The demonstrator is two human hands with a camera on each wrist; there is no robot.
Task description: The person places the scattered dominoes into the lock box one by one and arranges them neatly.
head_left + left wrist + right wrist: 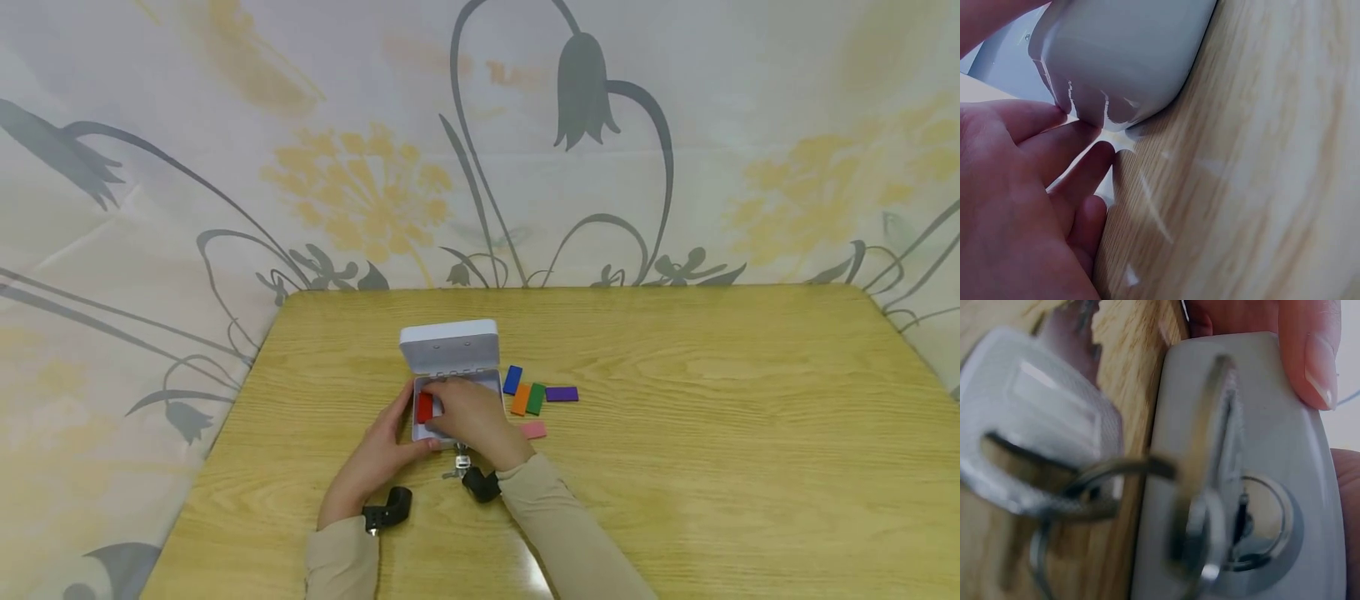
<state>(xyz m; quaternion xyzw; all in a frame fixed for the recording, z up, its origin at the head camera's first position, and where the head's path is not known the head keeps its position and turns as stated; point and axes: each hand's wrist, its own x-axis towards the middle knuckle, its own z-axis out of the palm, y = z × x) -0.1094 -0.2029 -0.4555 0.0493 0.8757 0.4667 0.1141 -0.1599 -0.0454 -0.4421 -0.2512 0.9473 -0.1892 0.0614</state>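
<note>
A small white metal box stands on the table with its hinged lid raised. My left hand holds the box by its left side, thumb on the front rim and fingertips against the wall. Reaching over the right front of the box, my right hand has thumb and forefinger at the two ends of a red rectangular tile inside, near the left wall. A key sits in the front lock, and a second key hangs from the ring.
Right of the box lie a blue tile, an orange tile, a green tile, a purple tile and a pink tile. The wooden table meets a flower-patterned curtain at the back.
</note>
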